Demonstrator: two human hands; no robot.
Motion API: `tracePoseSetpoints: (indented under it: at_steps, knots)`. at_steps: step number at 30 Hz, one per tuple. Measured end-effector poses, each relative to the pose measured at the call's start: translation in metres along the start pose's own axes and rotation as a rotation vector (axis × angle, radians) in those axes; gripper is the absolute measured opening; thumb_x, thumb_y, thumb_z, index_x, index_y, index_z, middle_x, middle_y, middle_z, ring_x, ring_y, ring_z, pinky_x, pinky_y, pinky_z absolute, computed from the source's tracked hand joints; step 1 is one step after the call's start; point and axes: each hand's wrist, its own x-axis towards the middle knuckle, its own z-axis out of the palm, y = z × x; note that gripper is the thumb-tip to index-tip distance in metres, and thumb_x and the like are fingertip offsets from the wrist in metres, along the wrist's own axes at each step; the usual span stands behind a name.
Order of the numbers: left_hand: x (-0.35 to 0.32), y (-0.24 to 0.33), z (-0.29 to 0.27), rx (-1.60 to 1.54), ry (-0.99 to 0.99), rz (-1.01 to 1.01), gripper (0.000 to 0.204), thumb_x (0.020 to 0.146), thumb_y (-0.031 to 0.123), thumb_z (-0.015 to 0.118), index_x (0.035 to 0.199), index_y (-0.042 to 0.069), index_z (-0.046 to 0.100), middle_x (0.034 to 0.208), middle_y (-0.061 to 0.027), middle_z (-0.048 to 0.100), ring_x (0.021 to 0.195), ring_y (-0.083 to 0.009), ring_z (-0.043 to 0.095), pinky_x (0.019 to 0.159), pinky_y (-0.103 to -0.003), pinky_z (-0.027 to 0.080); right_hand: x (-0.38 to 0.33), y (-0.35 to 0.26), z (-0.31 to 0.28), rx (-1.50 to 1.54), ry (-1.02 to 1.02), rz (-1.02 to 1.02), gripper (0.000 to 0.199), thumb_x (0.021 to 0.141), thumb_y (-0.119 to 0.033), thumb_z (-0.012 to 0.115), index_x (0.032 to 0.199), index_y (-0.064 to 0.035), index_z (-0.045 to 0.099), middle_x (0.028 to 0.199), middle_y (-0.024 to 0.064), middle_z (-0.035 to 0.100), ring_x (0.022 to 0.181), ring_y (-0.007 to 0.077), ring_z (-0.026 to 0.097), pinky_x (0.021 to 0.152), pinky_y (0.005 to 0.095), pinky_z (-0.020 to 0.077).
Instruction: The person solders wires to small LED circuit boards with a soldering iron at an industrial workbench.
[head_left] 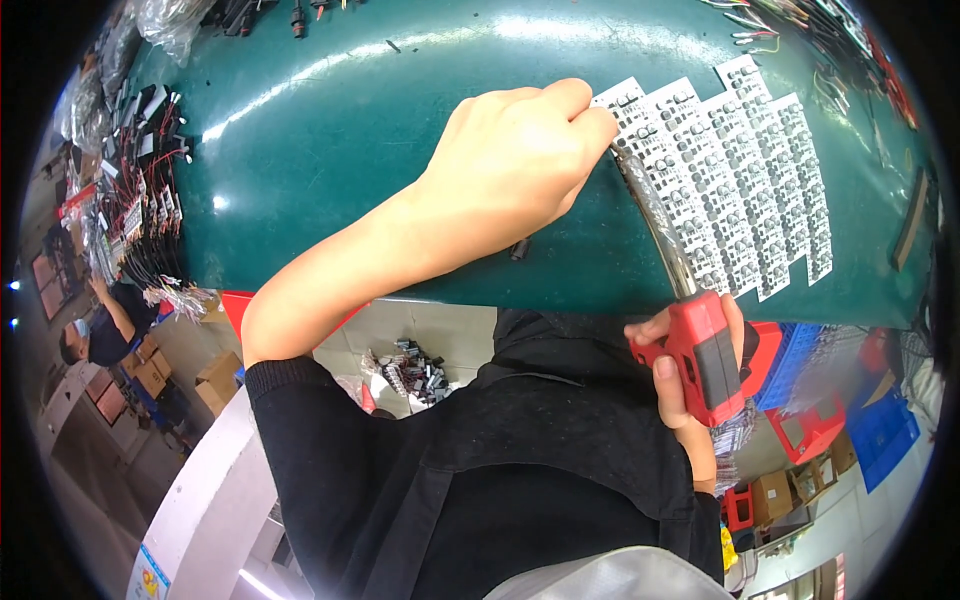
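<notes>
My right hand is wrapped round the handle of a red and black soldering gun. Its long metal barrel slants up and left, so that the tip ends right beside the fingers of my left hand. That hand is closed with the fingers bent into a pinch at the left edge of the white circuit boards; whatever it holds is hidden behind the knuckles. The boards lie in several slanting rows on the green table, each dotted with small dark parts. Under my left wrist lies a small dark cylindrical piece.
Bundles of black wired parts pile up along the table's left side. Loose cables lie at the far right, and a dark strip sits by the right edge. Another person works at far left. Blue crates stand below right.
</notes>
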Motion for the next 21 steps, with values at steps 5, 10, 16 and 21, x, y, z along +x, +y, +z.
tracePoseSetpoints:
  at_steps: [5,10,16,21]
  knots:
    - [0.004,-0.001,-0.001,-0.116,-0.015,-0.098,0.009,0.074,0.007,0.066,0.076,0.004,0.058,0.068,-0.0071,0.052,0.058,-0.0259,0.057,0.052,-0.034,0.047,-0.006,-0.002,0.008,0.121,0.126,0.045,0.072,0.08,0.001,0.055,0.14,-0.0039,0.016,0.084,0.0183,0.062,0.077,0.0243,0.064,0.077,0.0377,0.0516]
    - [0.002,0.001,-0.001,-0.189,-0.006,-0.164,0.008,0.074,0.007,0.066,0.075,0.003,0.06,0.066,-0.007,0.053,0.058,-0.0246,0.058,0.053,-0.032,0.048,-0.006,0.0,0.007,0.091,0.072,0.062,0.069,0.081,0.0,0.056,0.14,-0.0034,0.02,0.084,0.0187,0.062,0.07,0.0221,0.064,0.067,0.0342,0.0536]
    - [0.002,0.006,0.0,-0.057,-0.029,-0.143,0.009,0.074,0.008,0.066,0.076,0.004,0.058,0.068,-0.0076,0.052,0.059,-0.0275,0.057,0.052,-0.035,0.047,-0.009,0.002,0.004,0.073,0.034,0.066,0.068,0.081,-0.001,0.055,0.14,-0.0022,0.019,0.087,0.0195,0.062,0.073,0.0232,0.064,0.069,0.0336,0.0535]
    - [0.003,0.006,-0.001,-0.004,-0.058,-0.062,0.011,0.074,0.007,0.065,0.078,0.004,0.056,0.07,-0.0086,0.051,0.06,-0.0289,0.057,0.052,-0.036,0.047,-0.008,-0.005,0.002,0.019,0.028,-0.025,0.071,0.083,-0.001,0.054,0.14,-0.0038,0.012,0.091,0.0199,0.061,0.086,0.0264,0.062,0.079,0.0378,0.0509]
